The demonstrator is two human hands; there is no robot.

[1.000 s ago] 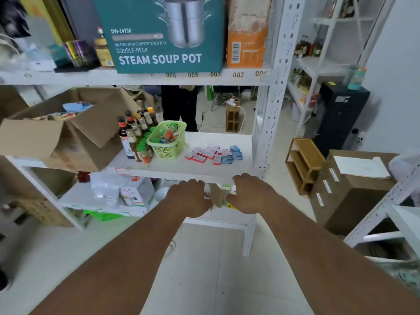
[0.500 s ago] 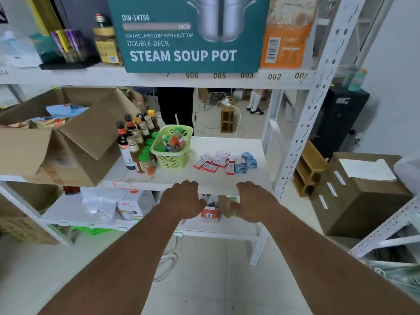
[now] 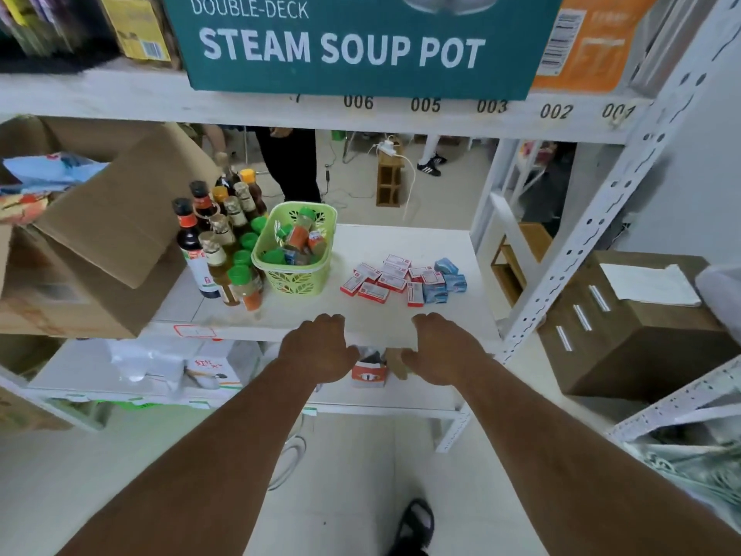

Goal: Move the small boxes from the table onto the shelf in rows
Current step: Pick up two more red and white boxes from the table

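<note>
Several small red-and-white boxes [image 3: 379, 280] and a few small blue boxes [image 3: 447, 280] lie in a loose cluster on the right half of the white middle shelf [image 3: 361, 327]. My left hand [image 3: 316, 349] and my right hand [image 3: 441, 349] hover side by side at the shelf's front edge, backs up and fingers curled downward. Both are a short way in front of the boxes and apart from them. Their palms are hidden, so I cannot tell whether either one holds anything.
A green basket [image 3: 296, 250] of jars and several sauce bottles [image 3: 216, 242] stand left of the boxes, beside an open cardboard box [image 3: 100, 250]. A teal pot carton [image 3: 353, 42] fills the upper shelf. The white upright [image 3: 593, 218] is at right; a brown cabinet [image 3: 641, 327] stands beyond it.
The view has closed in on the shelf and both hands have risen from below its front edge to level with it. The boxes on the shelf have not moved.
</note>
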